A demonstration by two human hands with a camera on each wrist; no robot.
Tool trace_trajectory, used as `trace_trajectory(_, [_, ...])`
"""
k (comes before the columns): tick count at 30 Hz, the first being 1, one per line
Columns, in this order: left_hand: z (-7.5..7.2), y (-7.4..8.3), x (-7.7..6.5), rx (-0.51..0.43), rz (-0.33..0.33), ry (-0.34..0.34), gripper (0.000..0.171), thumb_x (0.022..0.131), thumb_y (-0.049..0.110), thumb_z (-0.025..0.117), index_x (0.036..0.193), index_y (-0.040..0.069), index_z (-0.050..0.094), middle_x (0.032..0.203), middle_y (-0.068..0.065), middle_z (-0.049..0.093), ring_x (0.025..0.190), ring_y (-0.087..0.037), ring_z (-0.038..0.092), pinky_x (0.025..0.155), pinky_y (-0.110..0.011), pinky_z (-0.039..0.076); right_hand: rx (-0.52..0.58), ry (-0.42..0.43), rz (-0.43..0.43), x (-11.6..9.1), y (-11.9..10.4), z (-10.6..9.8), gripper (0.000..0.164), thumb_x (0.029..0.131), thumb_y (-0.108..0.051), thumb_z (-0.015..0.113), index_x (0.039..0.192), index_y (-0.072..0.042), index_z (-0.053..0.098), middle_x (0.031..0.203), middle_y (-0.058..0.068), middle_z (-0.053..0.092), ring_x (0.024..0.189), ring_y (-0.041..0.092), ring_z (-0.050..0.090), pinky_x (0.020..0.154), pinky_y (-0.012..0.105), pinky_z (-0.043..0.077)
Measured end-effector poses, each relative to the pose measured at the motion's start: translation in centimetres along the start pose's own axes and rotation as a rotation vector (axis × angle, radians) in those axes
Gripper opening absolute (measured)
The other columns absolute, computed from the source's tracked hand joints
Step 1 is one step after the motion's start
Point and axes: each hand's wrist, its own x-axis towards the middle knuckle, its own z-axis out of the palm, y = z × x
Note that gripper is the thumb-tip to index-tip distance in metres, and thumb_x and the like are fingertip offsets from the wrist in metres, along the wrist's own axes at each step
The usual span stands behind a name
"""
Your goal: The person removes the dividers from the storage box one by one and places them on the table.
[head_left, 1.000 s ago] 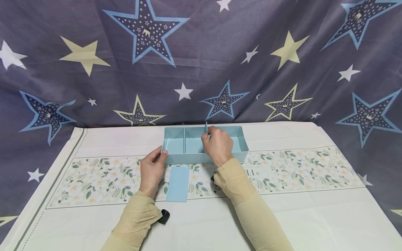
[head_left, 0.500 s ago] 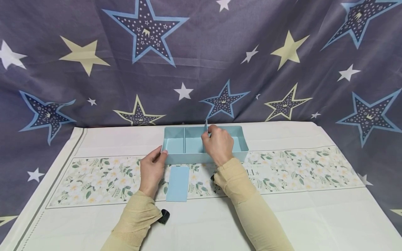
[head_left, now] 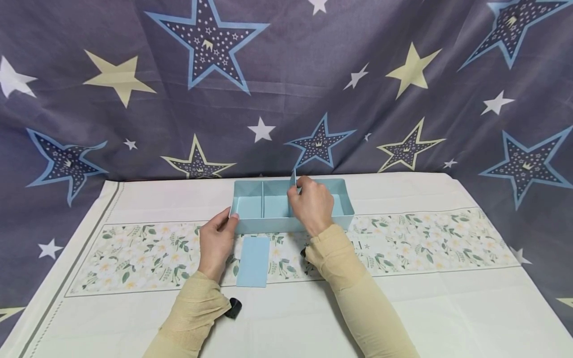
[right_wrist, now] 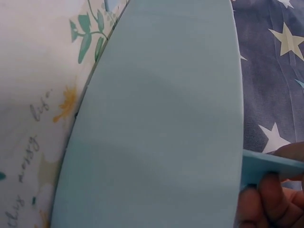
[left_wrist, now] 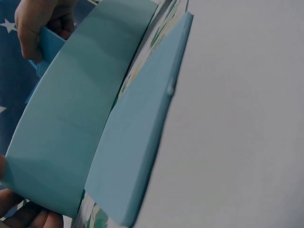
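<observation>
Two hands (head_left: 312, 206) reach forward, gripping box (head_left: 268, 226) and divider (head_left: 293, 178)

Soft, even light fills the head view, brightest on the white table (head_left: 447, 313) and duller on the dark curtain (head_left: 286, 64); a faint shadow lies just left of the right sleeve (head_left: 358, 283). Both wrist views are dimmer and greyer, with one edge of the blue slab (left_wrist: 137, 128) shaded. The right wrist view bows the edges of the box (right_wrist: 152, 114) and renders the lettering (right_wrist: 27, 160) softly.
</observation>
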Motion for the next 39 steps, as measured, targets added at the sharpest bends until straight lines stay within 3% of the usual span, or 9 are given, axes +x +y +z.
trace_trajectory(3, [0.1,-0.4,0.1,-0.005,-0.005,0.001,0.044,0.081,0.059,0.054,0.115,0.032,0.057,0.112,0.002,0.061,0.093,-0.006,0.053,0.079,-0.036,0.05,0.003,0.001,0.003,0.0,-0.1,-0.1,0.014,0.076,-0.018,0.053,0.079,-0.012,0.066,0.062,0.007,0.063,0.048,0.019,0.049,0.039,0.039,0.041])
trace_trajectory(5, [-0.2,0.1,-0.1,-0.041,-0.014,-0.021,0.041,0.083,0.054,0.055,0.116,0.03,0.057,0.113,0.0,0.061,0.095,-0.009,0.054,0.081,-0.037,0.049,0.003,0.004,0.004,0.1,-0.1,-0.1,0.014,0.076,-0.018,0.053,0.079,-0.012,0.066,0.062,0.007,0.063,0.048,0.019,0.049,0.039,0.039,0.041])
trace_trajectory(14, [0.4,-0.9,0.3,0.0,-0.015,0.013,0.038,0.081,0.059,0.055,0.112,0.037,0.057,0.111,0.005,0.061,0.093,-0.003,0.052,0.079,-0.034,0.05,0.018,0.056,-0.014,0.2,-0.3,-0.3,0.013,0.075,-0.017,0.054,0.078,-0.012,0.066,0.059,0.004,0.062,0.045,0.017,0.048,0.037,0.036,0.04])
trace_trajectory(26, [-0.3,0.4,-0.1,-0.022,0.0,-0.015,0.047,0.081,0.058,0.055,0.117,0.027,0.058,0.113,-0.002,0.061,0.094,-0.008,0.054,0.079,-0.037,0.05,0.046,0.104,-0.034,0.1,-0.5,-0.5,0.014,0.077,-0.021,0.054,0.079,-0.013,0.065,0.055,0.0,0.058,0.042,0.013,0.044,0.036,0.036,0.038])
trace_trajectory(32, [0.1,-0.3,0.1,-0.009,0.0,0.007,0.046,0.079,0.062,0.054,0.114,0.031,0.058,0.11,0.001,0.062,0.091,-0.005,0.054,0.077,-0.036,0.051,0.065,0.114,-0.033,0.2,-0.5,-0.5,0.015,0.079,-0.023,0.054,0.08,-0.013,0.065,0.053,-0.002,0.055,0.042,0.012,0.042,0.037,0.035,0.038])
trace_trajectory(39, [0.0,-0.4,0.2,-0.023,-0.011,-0.014,0.043,0.082,0.056,0.055,0.117,0.031,0.056,0.113,-0.001,0.061,0.095,-0.009,0.054,0.08,-0.039,0.05,0.125,0.094,-0.021,0.2,-0.8,-0.8,0.015,0.081,-0.022,0.054,0.083,-0.012,0.065,0.052,-0.003,0.053,0.042,0.011,0.041,0.035,0.033,0.035])
